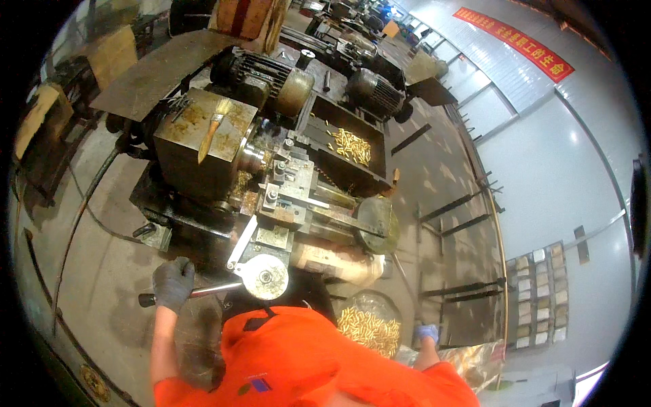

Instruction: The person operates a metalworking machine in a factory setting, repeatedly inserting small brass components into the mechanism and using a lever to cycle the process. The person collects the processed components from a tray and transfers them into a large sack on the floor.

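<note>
My left hand [174, 283], in a dark grey glove, is closed round a metal lever [215, 289] with a black end knob [146, 300]. The lever runs to a round pale hub [265, 277] at the front of a small lathe [285, 197]. Low on the right is my right hand [427, 332], in a bluish glove, beside a round basin heaped with small brass-coloured pieces [369, 330]. Its fingers are too small and partly hidden, so I cannot make out what they hold. More such pieces [350, 147] lie in the machine's tray [339, 169].
A brush [213, 129] with a wooden handle lies on the oily headstock [203, 139]. Behind it sits a motor [264, 78]. Black metal bars [464, 292] stick out at the right, near a wall panel with cards [540, 295]. Other machines [346, 41] stand farther back.
</note>
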Tool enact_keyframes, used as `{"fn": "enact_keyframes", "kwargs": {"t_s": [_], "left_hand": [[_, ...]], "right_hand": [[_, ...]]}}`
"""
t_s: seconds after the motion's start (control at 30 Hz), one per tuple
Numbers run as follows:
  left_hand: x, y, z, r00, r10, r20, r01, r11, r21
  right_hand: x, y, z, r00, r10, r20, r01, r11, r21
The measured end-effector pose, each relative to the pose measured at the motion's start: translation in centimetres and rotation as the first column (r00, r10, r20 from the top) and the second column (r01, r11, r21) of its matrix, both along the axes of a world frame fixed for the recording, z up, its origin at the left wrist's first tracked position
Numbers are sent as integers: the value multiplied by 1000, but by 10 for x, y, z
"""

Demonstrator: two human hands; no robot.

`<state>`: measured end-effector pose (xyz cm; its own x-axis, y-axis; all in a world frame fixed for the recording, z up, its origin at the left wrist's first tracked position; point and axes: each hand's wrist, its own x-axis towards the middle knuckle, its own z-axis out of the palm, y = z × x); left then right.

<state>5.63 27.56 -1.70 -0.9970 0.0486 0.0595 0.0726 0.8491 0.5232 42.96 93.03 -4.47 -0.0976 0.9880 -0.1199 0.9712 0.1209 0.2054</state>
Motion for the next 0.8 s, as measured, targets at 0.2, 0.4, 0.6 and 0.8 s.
{"fn": "enact_keyframes", "kwargs": {"t_s": [0.2,0.4,0.6,0.8], "left_hand": [[-1,-4,-10,1000,1,-16,0,999,51],[1,-1,-7,1000,6,0,-6,997,73],[3,6,8,998,-5,64,7,1000,-30],[3,5,-3,999,16,32,-20,994,108]], "right_hand": [[37,47,-43,998,62,30,-62,998,2],[38,25,-31,996,82,44,-82,997,-15],[49,14,-29,954,116,276,-109,993,-41],[-2,-37,18,997,-76,-30,76,997,-7]]}}
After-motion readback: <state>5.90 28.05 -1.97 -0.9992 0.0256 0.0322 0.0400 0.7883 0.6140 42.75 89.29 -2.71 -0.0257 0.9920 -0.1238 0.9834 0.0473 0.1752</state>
